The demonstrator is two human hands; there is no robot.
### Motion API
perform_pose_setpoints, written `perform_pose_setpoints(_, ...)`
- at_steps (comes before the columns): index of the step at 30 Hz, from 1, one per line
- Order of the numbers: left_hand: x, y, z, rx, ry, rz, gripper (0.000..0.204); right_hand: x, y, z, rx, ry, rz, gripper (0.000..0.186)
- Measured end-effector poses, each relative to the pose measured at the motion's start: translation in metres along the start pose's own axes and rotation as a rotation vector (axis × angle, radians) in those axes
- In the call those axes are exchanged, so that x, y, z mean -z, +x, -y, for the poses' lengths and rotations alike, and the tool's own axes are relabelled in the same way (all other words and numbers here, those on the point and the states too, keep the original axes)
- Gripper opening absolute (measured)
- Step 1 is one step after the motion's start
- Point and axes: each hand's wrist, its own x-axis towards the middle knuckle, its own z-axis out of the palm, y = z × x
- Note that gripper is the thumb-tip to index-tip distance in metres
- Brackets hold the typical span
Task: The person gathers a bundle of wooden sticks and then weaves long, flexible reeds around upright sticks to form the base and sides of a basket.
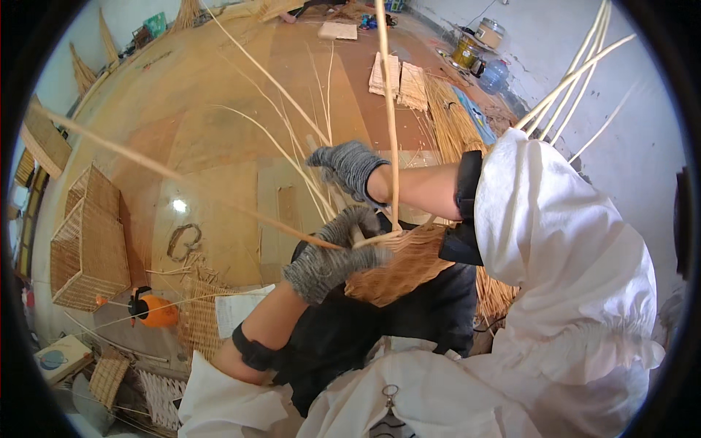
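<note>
Both my hands wear grey knitted gloves. My left hand [328, 255] is closed at the edge of a brown woven wicker piece [401, 271] on my lap. A long wicker rod [146, 155], blurred at its outer part, runs into the left hand from the upper left. My right hand [347, 169] is beyond it, fingers curled around the base of several thin upright rods [288, 109]; its fingertips are partly hidden. A thicker pale rod [389, 102] rises from the weave and passes in front of my right wrist.
At left stand a wicker box [91, 248] and an orange bottle [157, 310]. Woven panels [201, 317] and a loop of strands [184, 241] lie on the floor. Bundled rods [449, 117], a water jug [495, 75] and a yellow tin [466, 52] are toward the right wall.
</note>
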Motion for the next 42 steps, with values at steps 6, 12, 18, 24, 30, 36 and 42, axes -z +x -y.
perform_pose_setpoints(6,0.012,0.003,-0.010,0.025,0.262,0.155,0.061,-0.008,0.017,-0.014,-0.090,-0.155,-0.032,0.039)
perform_pose_setpoints(12,0.011,0.011,-0.019,0.037,0.584,0.207,0.064,0.001,0.032,-0.018,-0.082,-0.105,-0.012,0.030)
perform_pose_setpoints(18,0.014,0.017,-0.030,0.017,0.571,0.212,0.062,0.012,0.042,-0.006,-0.188,-0.167,0.002,0.030)
perform_pose_setpoints(24,0.016,0.015,-0.028,0.014,0.777,0.340,0.058,0.000,0.021,-0.031,-0.219,0.133,-0.248,0.037)
perform_pose_setpoints(30,0.024,0.017,-0.015,-0.067,0.648,0.372,0.054,-0.008,0.041,-0.048,-0.254,0.105,-0.265,0.047)
perform_pose_setpoints(36,0.024,0.013,-0.022,0.032,0.778,0.346,0.057,-0.013,0.119,-0.092,-0.632,-0.048,-0.213,0.066)
perform_pose_setpoints(42,0.020,0.016,-0.015,-0.107,0.710,0.377,0.061,-0.007,0.120,-0.083,-0.513,-0.164,-0.129,0.064)
